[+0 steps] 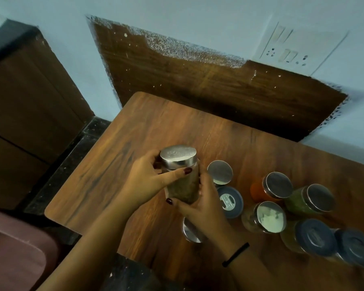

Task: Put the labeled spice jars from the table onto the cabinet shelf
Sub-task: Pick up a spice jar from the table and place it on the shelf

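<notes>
A glass spice jar (182, 185) with a steel lid and brownish-green contents is held above the wooden table (118, 164). My left hand (143, 183) grips its upper side, thumb across the glass under the lid. My right hand (200, 208) cups it from below and from the right. On the table to the right stand several more jars: a steel-lidded one (220, 172), an orange one (269, 187), a green one (311, 199), and blue-lidded ones (229, 201) (315, 237). Another steel lid (190, 231) shows partly behind my right wrist.
A dark wooden cabinet (29, 97) stands at the left, beyond a dark stone floor strip (72, 160). A wooden panel (198, 80) and a switchboard (298, 47) are on the blue wall behind the table. A pink seat (13, 253) sits at lower left.
</notes>
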Action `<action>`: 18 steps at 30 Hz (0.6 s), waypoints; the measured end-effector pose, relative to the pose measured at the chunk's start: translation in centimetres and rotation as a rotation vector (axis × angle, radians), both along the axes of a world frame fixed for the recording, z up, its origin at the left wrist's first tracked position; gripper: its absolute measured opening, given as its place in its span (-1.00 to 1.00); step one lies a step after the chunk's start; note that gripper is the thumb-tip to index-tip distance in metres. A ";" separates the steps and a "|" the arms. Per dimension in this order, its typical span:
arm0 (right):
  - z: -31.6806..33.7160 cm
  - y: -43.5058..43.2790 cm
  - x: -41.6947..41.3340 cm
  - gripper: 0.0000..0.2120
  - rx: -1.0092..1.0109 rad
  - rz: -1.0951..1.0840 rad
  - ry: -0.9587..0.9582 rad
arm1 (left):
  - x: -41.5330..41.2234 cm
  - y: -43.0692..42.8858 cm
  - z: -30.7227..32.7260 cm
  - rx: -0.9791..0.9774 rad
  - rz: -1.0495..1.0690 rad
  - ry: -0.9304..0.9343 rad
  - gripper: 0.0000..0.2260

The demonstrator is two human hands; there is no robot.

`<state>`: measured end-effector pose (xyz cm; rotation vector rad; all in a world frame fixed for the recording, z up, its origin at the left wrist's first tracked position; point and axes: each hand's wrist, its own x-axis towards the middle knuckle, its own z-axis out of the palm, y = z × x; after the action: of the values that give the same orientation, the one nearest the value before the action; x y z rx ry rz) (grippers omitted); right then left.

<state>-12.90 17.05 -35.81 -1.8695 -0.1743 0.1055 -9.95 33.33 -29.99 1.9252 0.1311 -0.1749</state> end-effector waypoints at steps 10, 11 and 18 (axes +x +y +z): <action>2.8 -1.6 -1.0 -0.21 -0.011 -0.163 -0.218 | -1.1 -1.5 3.3 -0.079 -0.048 -0.027 -0.62; 3.3 -1.6 -0.9 -0.21 -0.006 -0.165 -0.227 | -1.3 -1.6 3.5 -0.126 -0.012 -0.022 -0.64; 5.6 -2.3 -0.8 -0.28 0.320 -0.112 -0.087 | -1.7 -1.5 4.3 -0.222 0.005 -0.069 -0.60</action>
<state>-13.75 14.71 -30.23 -1.5614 -0.1367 -0.0774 -11.62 31.80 -25.72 1.7075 0.0668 -0.1144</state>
